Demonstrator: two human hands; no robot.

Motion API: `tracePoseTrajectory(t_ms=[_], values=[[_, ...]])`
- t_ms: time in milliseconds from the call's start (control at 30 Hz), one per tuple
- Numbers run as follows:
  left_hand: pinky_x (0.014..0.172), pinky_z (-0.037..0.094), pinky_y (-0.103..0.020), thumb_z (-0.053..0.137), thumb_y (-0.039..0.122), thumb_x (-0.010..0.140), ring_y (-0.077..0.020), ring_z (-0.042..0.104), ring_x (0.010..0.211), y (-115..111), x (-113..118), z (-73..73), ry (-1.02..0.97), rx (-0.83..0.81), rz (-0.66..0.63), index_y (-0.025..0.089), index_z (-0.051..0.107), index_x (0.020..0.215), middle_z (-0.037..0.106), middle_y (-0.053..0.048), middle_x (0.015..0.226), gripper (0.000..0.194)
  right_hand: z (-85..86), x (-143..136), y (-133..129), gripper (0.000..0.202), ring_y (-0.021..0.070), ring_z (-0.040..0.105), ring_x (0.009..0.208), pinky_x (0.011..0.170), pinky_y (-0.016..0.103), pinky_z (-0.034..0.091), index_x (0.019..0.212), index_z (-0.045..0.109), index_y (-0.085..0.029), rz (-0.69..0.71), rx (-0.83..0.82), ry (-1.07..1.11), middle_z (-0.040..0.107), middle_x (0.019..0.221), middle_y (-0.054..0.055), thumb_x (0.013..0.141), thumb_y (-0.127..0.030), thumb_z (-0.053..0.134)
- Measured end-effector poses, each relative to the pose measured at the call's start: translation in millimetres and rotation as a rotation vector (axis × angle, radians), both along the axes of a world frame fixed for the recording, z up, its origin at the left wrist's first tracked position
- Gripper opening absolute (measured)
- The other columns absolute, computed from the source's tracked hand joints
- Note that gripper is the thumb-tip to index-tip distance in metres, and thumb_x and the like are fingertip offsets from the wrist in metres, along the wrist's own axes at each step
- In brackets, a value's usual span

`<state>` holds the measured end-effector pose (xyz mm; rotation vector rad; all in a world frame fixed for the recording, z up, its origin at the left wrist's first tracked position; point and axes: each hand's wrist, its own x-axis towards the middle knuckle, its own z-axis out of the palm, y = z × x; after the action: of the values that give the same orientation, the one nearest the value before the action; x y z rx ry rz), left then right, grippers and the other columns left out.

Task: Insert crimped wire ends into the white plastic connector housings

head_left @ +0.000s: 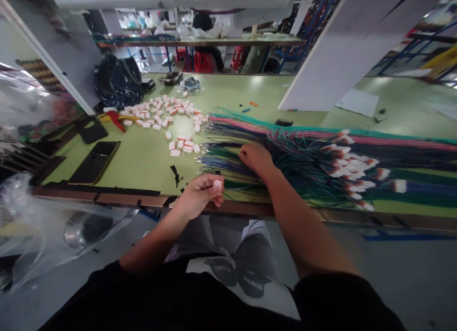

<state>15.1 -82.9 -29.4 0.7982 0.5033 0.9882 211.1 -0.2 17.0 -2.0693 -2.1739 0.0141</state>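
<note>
Near the table's front edge, my left hand (200, 194) pinches a small white-and-orange connector housing (218, 184) between thumb and fingers. My right hand (257, 159) is over the loose wires with its fingers curled closed; whatever is between its fingertips is hidden. Around it lie bundles of wires: blue wires (228, 165), dark wires (232, 130), pink wires (246, 123) and green wires (235, 113), their bare tips pointing left. Several loose connector housings (183, 144) lie left of the wire tips, with a larger spread of housings (157, 111) behind them. Wired connectors (352, 164) are piled to the right.
On the left of the green table (139, 155) lie a phone (94, 162), a black flat object (91, 130) and a red-and-yellow tool (116, 120). A dark patterned bag (117, 81) stands behind. A white panel (314, 55) rises at the back right. Another person sits at a far bench.
</note>
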Motion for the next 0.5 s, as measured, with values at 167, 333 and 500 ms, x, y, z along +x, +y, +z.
tracePoseTrajectory(t_ms=[167, 333, 500], values=[[0.044, 0.049, -0.018, 0.081, 0.026, 0.061, -0.0079, 0.059, 0.048, -0.5, 0.7, -0.4, 0.038, -0.014, 0.009, 0.013, 0.066, 0.088, 0.063, 0.002, 0.063, 0.034, 1.4, 8.7, -7.3, 0.017, 0.0199, 0.059, 0.073, 0.062, 0.029, 0.036, 0.076, 0.066, -0.017, -0.061, 0.107, 0.148, 0.070, 0.082, 0.010, 0.077, -0.017, 0.050], [0.045, 0.050, -0.019, 0.079, 0.025, 0.065, -0.0076, 0.059, 0.049, -1.0, -0.3, 1.2, 0.045, -0.015, 0.019, 0.013, 0.065, 0.089, 0.063, 0.002, 0.066, 0.030, 2.0, 21.2, -14.6, 0.019, 0.0196, 0.060, 0.073, 0.067, 0.030, 0.042, 0.081, 0.066, -0.018, -0.090, 0.317, 0.461, 0.070, 0.082, 0.008, 0.073, -0.019, 0.049], [0.045, 0.050, -0.019, 0.078, 0.026, 0.066, -0.0070, 0.058, 0.049, -0.7, 1.2, 1.2, 0.040, -0.035, 0.039, 0.013, 0.065, 0.089, 0.063, 0.002, 0.066, 0.029, 8.5, 6.0, -42.8, 0.020, 0.0175, 0.061, 0.071, 0.067, 0.029, 0.044, 0.082, 0.068, -0.018, 0.171, 0.220, 0.613, 0.071, 0.079, 0.005, 0.077, -0.028, 0.051]])
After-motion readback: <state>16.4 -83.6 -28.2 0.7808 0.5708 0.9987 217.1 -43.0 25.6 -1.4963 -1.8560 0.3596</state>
